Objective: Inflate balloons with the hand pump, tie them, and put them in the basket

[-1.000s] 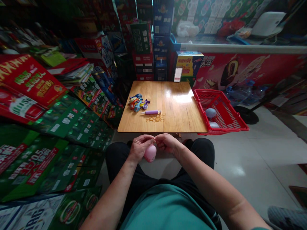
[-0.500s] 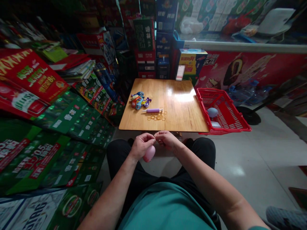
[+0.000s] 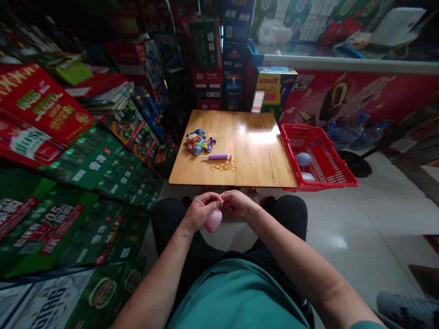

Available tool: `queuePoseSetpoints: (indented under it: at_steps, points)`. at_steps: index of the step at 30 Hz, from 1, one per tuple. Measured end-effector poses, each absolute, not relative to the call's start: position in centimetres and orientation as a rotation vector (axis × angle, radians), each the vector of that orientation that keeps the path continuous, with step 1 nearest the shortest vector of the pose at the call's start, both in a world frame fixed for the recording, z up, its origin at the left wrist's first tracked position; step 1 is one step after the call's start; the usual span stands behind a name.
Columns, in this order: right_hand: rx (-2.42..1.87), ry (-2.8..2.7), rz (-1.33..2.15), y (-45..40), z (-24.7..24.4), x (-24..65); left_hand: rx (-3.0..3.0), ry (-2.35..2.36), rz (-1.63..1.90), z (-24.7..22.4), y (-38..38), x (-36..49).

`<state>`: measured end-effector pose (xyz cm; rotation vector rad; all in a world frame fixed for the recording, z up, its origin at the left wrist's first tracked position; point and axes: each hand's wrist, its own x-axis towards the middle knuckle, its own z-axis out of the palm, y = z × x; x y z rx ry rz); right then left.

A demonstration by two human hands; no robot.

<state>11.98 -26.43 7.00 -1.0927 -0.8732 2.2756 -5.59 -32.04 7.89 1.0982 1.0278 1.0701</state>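
Shifted slightly upward in the frame since the earlier view are one square wooden table [image 3: 254, 169] and one red plastic basket [image 3: 343, 176]; the two hands and one small inflated pink balloon [image 3: 213, 221] keep nearly the same position at lower centre. Left hand [image 3: 200, 211]: thumb and forefinger clamped on the balloon's neck, the round body hanging just below them. Right hand [image 3: 237, 204]: thumb and forefinger pinched together at the tip of the same neck, meeting the left fingertips; whether a band lies between them cannot be told. The balloon is in front of the table's near edge, above the gap between two dark-trousered knees.

Centre left, on the table: one pile of deflated balloons [image 3: 199, 142] in several colours, overlapping and not exactly countable; one purple hand pump [image 3: 218, 156], lying flat, nozzle toward the left; more than ten rubber bands [image 3: 226, 167], loosely scattered near the pump, some overlapping. Right of centre, inside the basket beside the table: one inflated pale blue balloon [image 3: 303, 159] and one white object [image 3: 307, 176], its kind unclear. Upper centre, behind the table: one yellow and blue carton [image 3: 270, 87].
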Motion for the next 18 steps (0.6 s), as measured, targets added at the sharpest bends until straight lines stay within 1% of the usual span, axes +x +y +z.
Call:
queuePoseSetpoints:
  at_steps: [4, 10, 16, 18]
  points:
    - [-1.114, -0.933, 2.228, -26.3, 6.7, 11.8, 1.183, 1.133, 0.976, 7.9, -31.7, -5.8]
    - [-1.178, -1.12, 1.988, -26.7, 7.1, 11.3, 1.147, 1.289, 1.053, 6.7, -31.4, -5.5]
    - [-1.207, -1.374, 1.701, -27.5, 7.9, 10.4, 1.095, 1.289, 1.065, 6.5, -31.0, -5.3]
    - [-1.189, -1.273, 1.742, -27.6, 8.1, 10.3, 1.022, 1.278, 1.106, 6.5, -31.0, -5.4]
